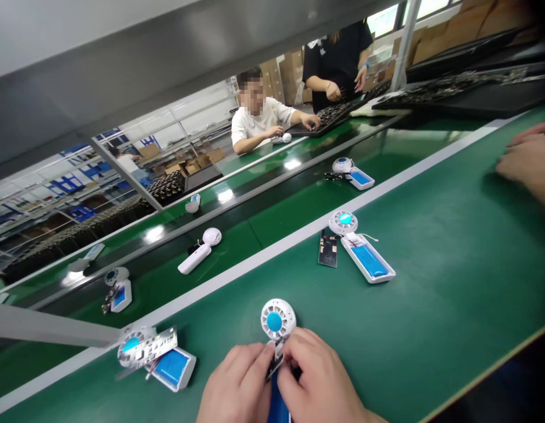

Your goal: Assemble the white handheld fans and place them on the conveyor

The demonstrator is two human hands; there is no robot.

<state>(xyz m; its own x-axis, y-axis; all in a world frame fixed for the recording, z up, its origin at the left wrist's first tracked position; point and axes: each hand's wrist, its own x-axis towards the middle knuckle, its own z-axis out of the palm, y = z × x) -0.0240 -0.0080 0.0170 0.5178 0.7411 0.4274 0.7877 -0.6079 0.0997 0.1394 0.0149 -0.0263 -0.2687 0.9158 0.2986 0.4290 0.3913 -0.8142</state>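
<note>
White fan unit (278,320) is grasped just below its round head by left hand (237,385) and right hand (318,382); its blue pack (278,402) is partly covered. Green worktop (440,258) is underneath. One opened fan (171,369) is laid left, another fan (368,259) farther right; more are carried on the belt (272,226) beyond.
</note>
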